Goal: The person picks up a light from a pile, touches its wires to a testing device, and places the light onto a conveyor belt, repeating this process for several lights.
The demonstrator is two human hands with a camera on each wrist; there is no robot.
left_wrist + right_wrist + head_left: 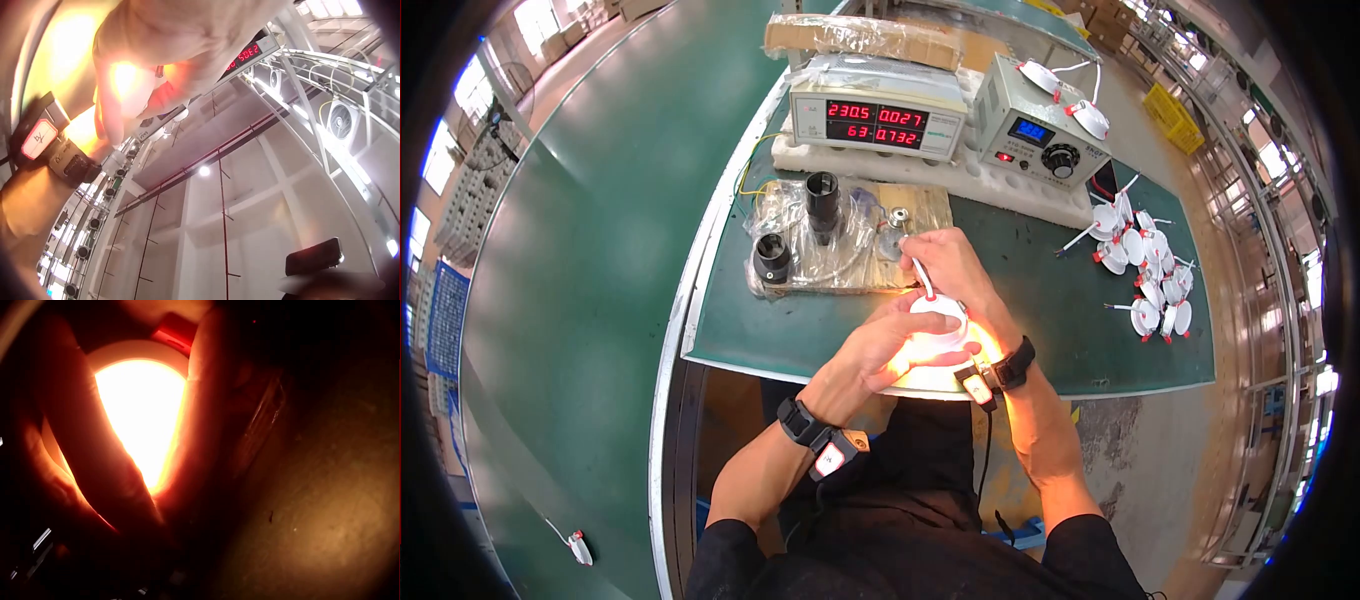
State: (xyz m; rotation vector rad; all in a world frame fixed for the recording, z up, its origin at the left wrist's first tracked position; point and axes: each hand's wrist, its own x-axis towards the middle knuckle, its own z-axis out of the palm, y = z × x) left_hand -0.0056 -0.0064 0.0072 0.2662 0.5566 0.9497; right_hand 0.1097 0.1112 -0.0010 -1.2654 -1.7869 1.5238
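A white downlight (941,316) with red spring clips glows brightly, its lit face turned toward the person's body. The left hand (887,347) grips it, thumb across its back and fingers around the rim. In the right wrist view fingers (94,431) cross the glowing face, and a red clip (177,332) shows at its edge. The right hand (952,268) pinches the downlight's white cable (921,277) near its end, at the right edge of a plastic-wrapped board (855,280). Its fingertips partly hide the cable end. A round metal fitting (898,216) lies just beyond.
Two black cylindrical holders (822,205) stand on the board. Behind are a power meter (875,112) with red digits and a voltage regulator (1045,125) with a dial, both on white foam (870,160). Several downlights (1145,250) are heaped on the right; another downlight (580,547) lies far left.
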